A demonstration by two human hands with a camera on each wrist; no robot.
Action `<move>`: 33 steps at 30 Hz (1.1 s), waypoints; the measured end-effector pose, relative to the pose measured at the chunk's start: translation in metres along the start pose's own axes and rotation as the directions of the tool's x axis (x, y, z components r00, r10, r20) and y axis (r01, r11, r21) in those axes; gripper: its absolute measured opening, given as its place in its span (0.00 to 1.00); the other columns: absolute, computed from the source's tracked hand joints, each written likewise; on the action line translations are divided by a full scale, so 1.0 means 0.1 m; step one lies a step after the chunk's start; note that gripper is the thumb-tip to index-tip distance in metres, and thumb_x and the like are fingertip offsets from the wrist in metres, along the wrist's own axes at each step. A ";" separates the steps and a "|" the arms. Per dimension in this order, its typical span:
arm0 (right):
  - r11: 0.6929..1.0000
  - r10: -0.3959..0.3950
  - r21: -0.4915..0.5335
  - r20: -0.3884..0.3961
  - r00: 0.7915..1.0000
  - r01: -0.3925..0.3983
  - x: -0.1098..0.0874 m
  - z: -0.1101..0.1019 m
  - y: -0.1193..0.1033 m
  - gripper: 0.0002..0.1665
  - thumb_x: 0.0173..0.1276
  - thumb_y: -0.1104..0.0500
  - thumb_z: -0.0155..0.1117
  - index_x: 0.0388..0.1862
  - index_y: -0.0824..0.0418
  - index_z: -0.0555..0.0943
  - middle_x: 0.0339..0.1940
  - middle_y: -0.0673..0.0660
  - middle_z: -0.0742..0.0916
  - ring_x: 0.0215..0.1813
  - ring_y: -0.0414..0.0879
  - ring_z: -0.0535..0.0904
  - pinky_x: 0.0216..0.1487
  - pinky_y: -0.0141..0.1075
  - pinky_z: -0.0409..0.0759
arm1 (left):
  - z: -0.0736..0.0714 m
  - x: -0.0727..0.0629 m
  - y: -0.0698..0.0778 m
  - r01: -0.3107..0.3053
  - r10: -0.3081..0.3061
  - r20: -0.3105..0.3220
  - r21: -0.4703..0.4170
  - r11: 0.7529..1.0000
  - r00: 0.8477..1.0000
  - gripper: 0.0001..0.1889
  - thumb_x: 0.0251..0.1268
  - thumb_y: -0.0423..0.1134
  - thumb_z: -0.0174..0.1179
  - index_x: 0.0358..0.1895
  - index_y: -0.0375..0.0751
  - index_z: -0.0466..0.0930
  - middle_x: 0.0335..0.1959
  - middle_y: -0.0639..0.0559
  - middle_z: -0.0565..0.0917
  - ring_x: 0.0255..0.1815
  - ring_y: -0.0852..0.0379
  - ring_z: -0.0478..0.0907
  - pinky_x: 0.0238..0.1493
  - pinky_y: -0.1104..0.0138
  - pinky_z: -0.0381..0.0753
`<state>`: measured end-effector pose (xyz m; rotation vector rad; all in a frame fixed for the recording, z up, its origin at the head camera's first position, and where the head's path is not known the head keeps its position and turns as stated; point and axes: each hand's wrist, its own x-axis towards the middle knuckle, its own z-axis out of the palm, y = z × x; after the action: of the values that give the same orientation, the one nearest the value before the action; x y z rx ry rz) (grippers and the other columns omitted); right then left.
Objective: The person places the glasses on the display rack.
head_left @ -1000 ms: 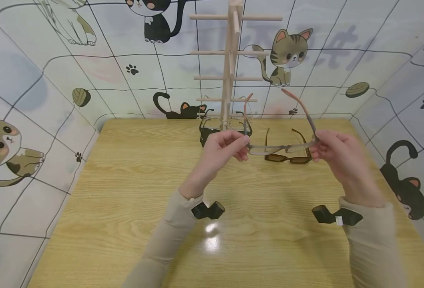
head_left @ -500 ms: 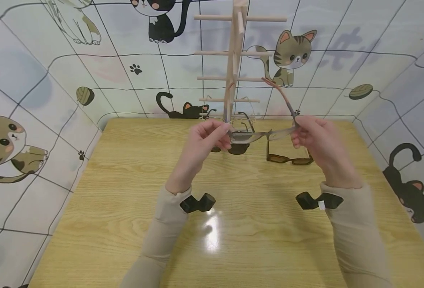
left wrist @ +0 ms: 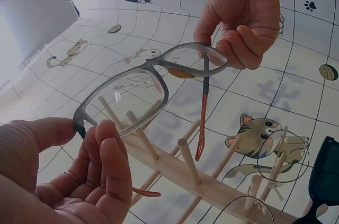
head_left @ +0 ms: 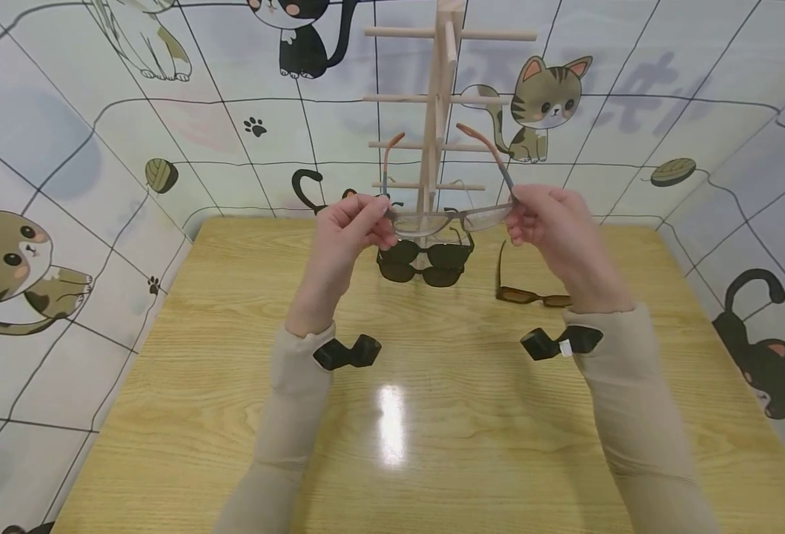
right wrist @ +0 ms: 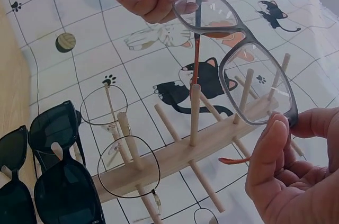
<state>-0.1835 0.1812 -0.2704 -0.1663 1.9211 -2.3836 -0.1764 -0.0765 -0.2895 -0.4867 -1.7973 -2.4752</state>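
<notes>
A pair of grey-framed eyeglasses with orange-tipped temples is held up in the air, temples unfolded and pointing toward the rack. My left hand pinches the left hinge corner between thumb and fingers. At the opposite corner my right hand grips the frame the same way. Behind the glasses stands a wooden display rack with pegs sticking out at several heights. On its lower pegs hang dark sunglasses and, in the right wrist view, thin round wire-rimmed glasses.
Brown-framed sunglasses lie on the wooden table, right of the rack and partly behind my right arm. A wall covering with cartoon cats rises around the table's back and sides. The rack's upper pegs reach out left and right.
Both hands have carried the eyeglasses left and farther up in the head view, from above the brown sunglasses to in front of the rack. The dark sunglasses on the rack now show more fully.
</notes>
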 end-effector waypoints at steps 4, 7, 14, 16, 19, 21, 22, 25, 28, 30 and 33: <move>1.000 0.025 0.002 -0.028 0.999 -0.025 0.12 0.07 0.01 0.13 0.70 0.61 0.56 0.26 0.66 0.80 0.19 0.55 0.79 0.20 0.42 0.71 0.22 0.28 0.72 | -0.05 0.09 0.00 -0.016 0.015 -0.039 -0.011 1.000 0.999 0.11 0.67 0.31 0.54 0.25 0.41 0.80 0.17 0.52 0.78 0.18 0.59 0.75 0.25 0.71 0.78; 0.999 0.043 0.028 -0.043 0.998 -0.041 0.19 0.10 0.02 0.13 0.70 0.61 0.56 0.26 0.67 0.79 0.18 0.55 0.79 0.19 0.42 0.71 0.22 0.28 0.72 | -0.07 0.15 0.00 -0.023 0.021 -0.071 -0.019 1.000 0.997 0.12 0.68 0.32 0.54 0.25 0.41 0.80 0.17 0.52 0.77 0.17 0.59 0.75 0.24 0.71 0.77; 0.996 0.075 0.049 -0.085 0.993 -0.071 0.35 0.17 0.04 0.13 0.69 0.61 0.57 0.25 0.66 0.79 0.17 0.54 0.79 0.18 0.42 0.71 0.21 0.28 0.72 | -0.11 0.29 -0.05 -0.023 0.018 -0.164 -0.027 0.999 0.986 0.12 0.68 0.35 0.56 0.24 0.40 0.79 0.17 0.52 0.76 0.17 0.60 0.74 0.23 0.72 0.76; 0.995 0.087 0.058 -0.096 0.992 -0.082 0.38 0.17 0.05 0.14 0.69 0.62 0.57 0.24 0.65 0.79 0.17 0.54 0.79 0.18 0.42 0.72 0.21 0.28 0.73 | -0.11 0.33 -0.08 -0.015 0.011 -0.179 -0.021 1.000 0.984 0.12 0.68 0.36 0.56 0.24 0.39 0.78 0.17 0.52 0.76 0.17 0.60 0.74 0.23 0.72 0.76; 0.993 0.104 0.072 -0.104 0.989 -0.097 0.43 0.16 0.07 0.14 0.70 0.62 0.56 0.23 0.65 0.79 0.16 0.54 0.79 0.17 0.42 0.72 0.20 0.28 0.73 | -0.12 0.38 -0.12 0.000 -0.005 -0.191 -0.024 1.000 0.982 0.12 0.67 0.36 0.56 0.24 0.38 0.77 0.17 0.52 0.76 0.16 0.60 0.74 0.22 0.73 0.76; 0.991 0.114 0.086 -0.104 0.988 -0.106 0.46 0.15 0.09 0.15 0.70 0.62 0.56 0.23 0.65 0.79 0.16 0.54 0.80 0.16 0.42 0.72 0.19 0.28 0.73 | -0.12 0.40 -0.15 0.009 -0.013 -0.195 -0.023 1.000 0.981 0.13 0.68 0.37 0.56 0.24 0.38 0.77 0.17 0.53 0.75 0.16 0.60 0.73 0.22 0.73 0.75; 0.990 0.118 0.087 -0.104 0.988 -0.109 0.47 0.14 0.10 0.15 0.70 0.62 0.56 0.23 0.64 0.79 0.16 0.54 0.80 0.16 0.42 0.72 0.19 0.28 0.73 | -0.12 0.41 -0.16 0.014 -0.018 -0.196 -0.025 1.000 0.980 0.13 0.68 0.37 0.56 0.23 0.38 0.77 0.17 0.52 0.75 0.16 0.60 0.73 0.22 0.73 0.75; 0.989 0.126 0.096 -0.102 0.987 -0.117 0.50 0.12 0.14 0.15 0.70 0.61 0.56 0.23 0.64 0.79 0.16 0.54 0.80 0.16 0.42 0.73 0.19 0.28 0.73 | -0.12 0.43 -0.19 0.023 -0.029 -0.200 -0.031 0.999 0.979 0.13 0.68 0.37 0.56 0.22 0.39 0.77 0.16 0.53 0.75 0.16 0.61 0.73 0.21 0.73 0.75; 0.988 0.133 0.097 -0.099 0.986 -0.123 0.53 0.11 0.16 0.15 0.70 0.61 0.56 0.23 0.64 0.79 0.17 0.54 0.80 0.17 0.42 0.73 0.20 0.28 0.73 | -0.13 0.44 -0.21 0.033 -0.040 -0.209 -0.037 0.999 0.977 0.14 0.68 0.37 0.55 0.22 0.38 0.76 0.16 0.52 0.75 0.16 0.61 0.73 0.21 0.73 0.75; 0.987 0.139 0.098 -0.097 0.986 -0.129 0.54 0.11 0.17 0.15 0.70 0.61 0.56 0.23 0.64 0.79 0.17 0.54 0.80 0.17 0.42 0.73 0.20 0.28 0.73 | -0.13 0.45 -0.22 0.040 -0.049 -0.215 -0.043 0.998 0.975 0.14 0.68 0.37 0.55 0.23 0.37 0.76 0.16 0.52 0.75 0.15 0.61 0.73 0.21 0.73 0.75; 0.986 0.146 0.096 -0.097 0.985 -0.137 0.54 0.10 0.18 0.15 0.70 0.61 0.56 0.23 0.64 0.79 0.17 0.54 0.80 0.17 0.42 0.73 0.20 0.28 0.73 | -0.14 0.46 -0.23 0.051 -0.061 -0.221 -0.049 0.998 0.973 0.13 0.68 0.37 0.56 0.24 0.36 0.76 0.16 0.52 0.75 0.15 0.61 0.73 0.21 0.74 0.75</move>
<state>-0.2361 0.1608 -0.2843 0.0982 1.7962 -2.4206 -0.2282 -0.0751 -0.3016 -0.1542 -1.6975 -2.4927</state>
